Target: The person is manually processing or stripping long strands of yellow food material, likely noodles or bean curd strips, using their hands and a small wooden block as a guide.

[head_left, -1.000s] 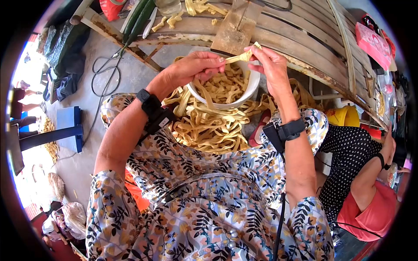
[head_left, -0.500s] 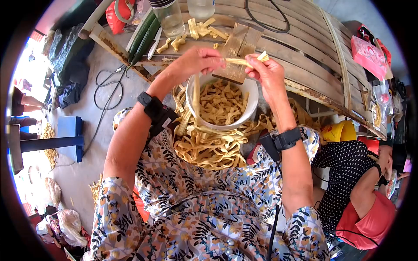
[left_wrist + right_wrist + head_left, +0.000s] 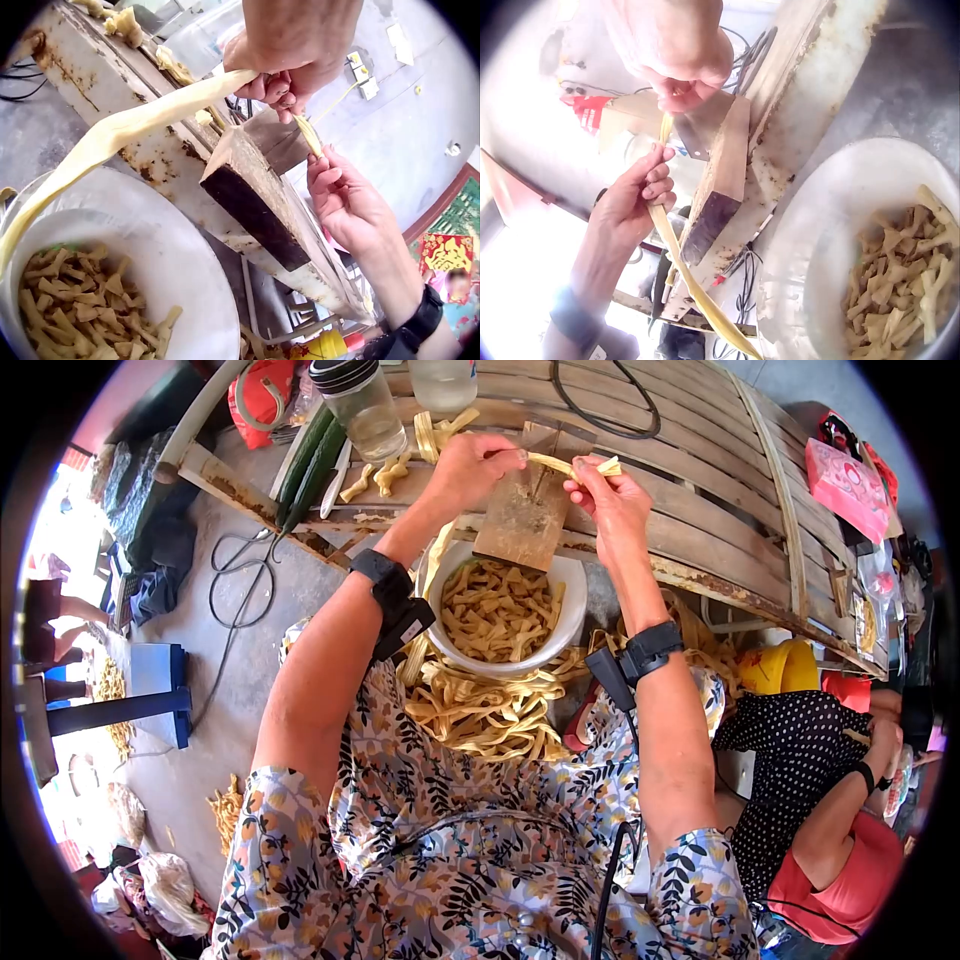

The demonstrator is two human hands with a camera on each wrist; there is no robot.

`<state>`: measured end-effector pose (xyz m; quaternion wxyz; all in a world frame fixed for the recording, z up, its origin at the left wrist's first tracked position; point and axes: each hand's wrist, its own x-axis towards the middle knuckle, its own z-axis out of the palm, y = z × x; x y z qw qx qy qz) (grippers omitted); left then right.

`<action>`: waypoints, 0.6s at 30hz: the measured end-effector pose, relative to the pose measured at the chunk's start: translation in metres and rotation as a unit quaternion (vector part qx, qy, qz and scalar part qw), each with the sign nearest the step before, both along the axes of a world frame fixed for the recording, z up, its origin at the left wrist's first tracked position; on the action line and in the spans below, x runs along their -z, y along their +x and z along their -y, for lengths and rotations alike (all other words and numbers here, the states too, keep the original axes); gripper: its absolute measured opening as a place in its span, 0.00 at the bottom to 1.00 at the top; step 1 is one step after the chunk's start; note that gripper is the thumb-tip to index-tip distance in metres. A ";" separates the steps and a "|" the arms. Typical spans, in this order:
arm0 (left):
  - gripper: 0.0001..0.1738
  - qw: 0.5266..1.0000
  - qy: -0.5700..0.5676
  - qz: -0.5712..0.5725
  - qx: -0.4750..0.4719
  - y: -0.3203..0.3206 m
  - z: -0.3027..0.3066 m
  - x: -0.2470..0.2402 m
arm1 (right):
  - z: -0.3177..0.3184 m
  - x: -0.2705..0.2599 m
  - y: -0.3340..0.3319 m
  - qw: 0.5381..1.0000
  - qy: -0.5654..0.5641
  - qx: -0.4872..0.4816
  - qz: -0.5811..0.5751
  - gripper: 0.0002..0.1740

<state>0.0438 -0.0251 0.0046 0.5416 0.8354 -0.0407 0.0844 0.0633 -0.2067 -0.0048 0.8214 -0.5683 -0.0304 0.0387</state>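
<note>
Between my hands, a pale yellow flat strip (image 3: 552, 462) is stretched above a wooden board (image 3: 515, 530) on the bench edge. My left hand (image 3: 465, 478) grips it with curled fingers, and its long tail (image 3: 135, 116) hangs toward the white bucket (image 3: 576, 595). My right hand (image 3: 615, 505) pinches the other end, where a short folded tip sticks out past the fingers. A metal blade (image 3: 697, 142) stands on the board just below the strip. Short knotted pieces (image 3: 500, 615) lie in the bucket.
Long loose strips (image 3: 490, 710) lie heaped below the bucket. On the slatted bench (image 3: 700, 490) are a lidded jar (image 3: 365, 420), cucumbers (image 3: 310, 470), a white-handled knife (image 3: 337, 480) and a looped cable (image 3: 640, 430). Another person (image 3: 845, 840) sits at the right.
Both hands have moved forward from over the bucket to over the board, still holding the strip between them. The head view has shifted, showing more of the jars on the bench.
</note>
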 end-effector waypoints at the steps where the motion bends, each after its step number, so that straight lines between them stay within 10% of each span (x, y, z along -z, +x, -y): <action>1: 0.10 1.000 -0.003 -0.002 -0.002 0.000 0.000 0.000 | -0.001 0.001 0.001 1.000 0.000 0.001 -0.001 0.10; 18: 0.08 0.996 0.030 -0.003 -0.086 -0.001 -0.011 0.031 | 0.013 0.025 0.002 0.992 -0.121 0.045 0.001 0.09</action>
